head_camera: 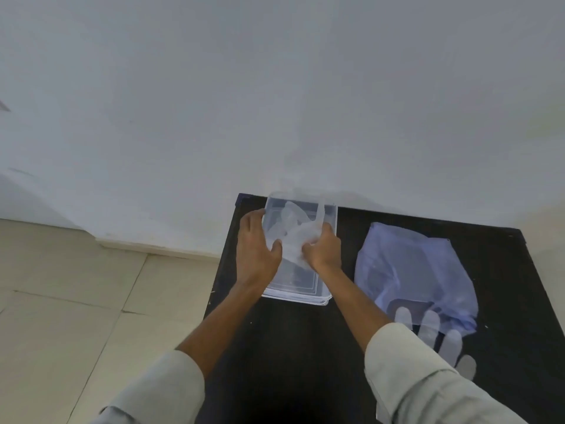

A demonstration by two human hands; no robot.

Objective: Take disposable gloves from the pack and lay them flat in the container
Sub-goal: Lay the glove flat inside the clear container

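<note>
A clear plastic container point(328, 215) stands at the far left of a black table point(305, 347). A thin see-through glove point(295, 231) lies crumpled over it. My right hand point(324, 250) pinches the glove above the container's middle. My left hand point(255, 249) rests on the container's left side, thumb touching the glove's edge. To the right lies the bluish glove pack point(412, 267), with the fingers of another glove point(440, 338) sticking out at its near end.
A grey-white wall point(275, 102) rises right behind the table. Beige floor tiles point(76, 301) lie to the left of the table's left edge. My pale sleeves fill the bottom of the view.
</note>
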